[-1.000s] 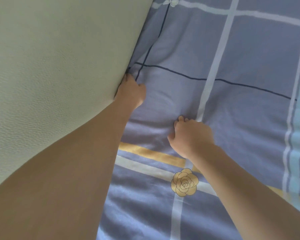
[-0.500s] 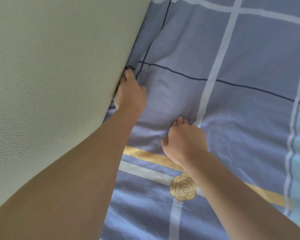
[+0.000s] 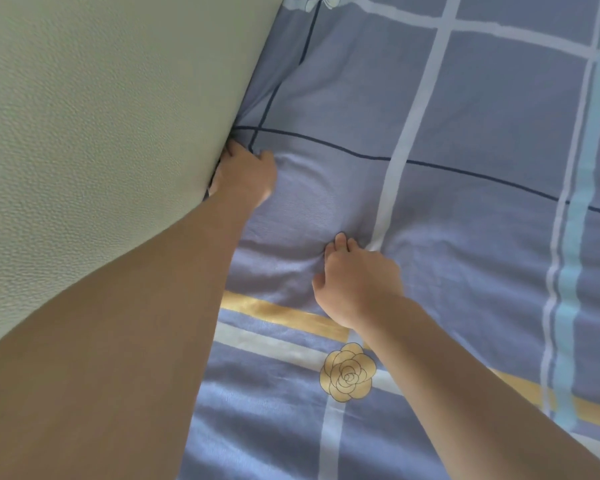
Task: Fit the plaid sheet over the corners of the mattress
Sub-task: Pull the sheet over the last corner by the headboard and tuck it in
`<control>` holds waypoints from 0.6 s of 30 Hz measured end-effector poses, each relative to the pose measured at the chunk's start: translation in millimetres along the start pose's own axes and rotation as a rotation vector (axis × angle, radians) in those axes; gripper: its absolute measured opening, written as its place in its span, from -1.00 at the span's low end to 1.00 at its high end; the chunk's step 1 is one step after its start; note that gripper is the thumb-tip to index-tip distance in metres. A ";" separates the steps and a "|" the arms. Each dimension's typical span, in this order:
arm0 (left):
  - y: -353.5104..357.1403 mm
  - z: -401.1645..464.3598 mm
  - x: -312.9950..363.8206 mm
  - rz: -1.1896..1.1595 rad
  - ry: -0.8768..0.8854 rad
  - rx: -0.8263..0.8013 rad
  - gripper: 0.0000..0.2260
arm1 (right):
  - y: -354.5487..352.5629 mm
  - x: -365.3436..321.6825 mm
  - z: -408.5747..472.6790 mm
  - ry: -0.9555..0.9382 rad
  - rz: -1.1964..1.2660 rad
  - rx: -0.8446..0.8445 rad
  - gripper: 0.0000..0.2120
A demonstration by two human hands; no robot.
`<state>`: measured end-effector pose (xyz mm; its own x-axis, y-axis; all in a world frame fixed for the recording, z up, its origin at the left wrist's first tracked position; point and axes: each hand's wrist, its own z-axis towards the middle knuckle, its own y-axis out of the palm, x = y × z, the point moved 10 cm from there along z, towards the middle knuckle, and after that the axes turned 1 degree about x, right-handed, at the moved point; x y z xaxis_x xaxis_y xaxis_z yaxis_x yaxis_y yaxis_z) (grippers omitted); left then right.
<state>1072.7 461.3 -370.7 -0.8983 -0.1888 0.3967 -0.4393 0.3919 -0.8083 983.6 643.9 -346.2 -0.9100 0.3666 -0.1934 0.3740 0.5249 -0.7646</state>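
Observation:
The plaid sheet (image 3: pixel 465 209) is blue-grey with white, navy, yellow and light-blue stripes and a yellow rose print, and it covers the mattress across the right of the view. My left hand (image 3: pixel 245 176) is pressed into the gap where the sheet meets the pale green padded panel (image 3: pixel 101 133); its fingertips are hidden in the gap. My right hand (image 3: pixel 355 278) rests on the sheet beside a white stripe, fingers curled and bunching the cloth into small wrinkles. The mattress itself is hidden under the sheet.
The pale green textured panel fills the left half of the view and stands tight against the bed's edge. My two bare forearms reach in from the bottom. A white flower print (image 3: pixel 329 0) sits at the top edge of the sheet.
My left hand has slid slightly back along the gap and its fingers have curled in. My right hand stays at the white stripe. The view has shifted a little.

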 end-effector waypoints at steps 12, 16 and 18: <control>-11.7 -45.3 -18.5 -0.030 0.203 0.153 -0.43 | 6.9 4.5 4.4 0.002 -0.009 -0.008 -0.50; -15.1 -100.5 -67.7 -0.007 0.082 0.215 -0.48 | 4.7 5.0 3.1 0.016 -0.009 -0.046 -0.51; -13.0 -100.1 -76.3 0.001 0.055 0.202 -0.48 | 3.6 3.9 2.0 0.032 -0.009 -0.042 -0.52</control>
<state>1147.2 560.7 -346.9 -0.8996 -0.1371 0.4146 -0.4351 0.2028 -0.8772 981.0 645.6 -350.9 -0.9076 0.3855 -0.1663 0.3735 0.5601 -0.7395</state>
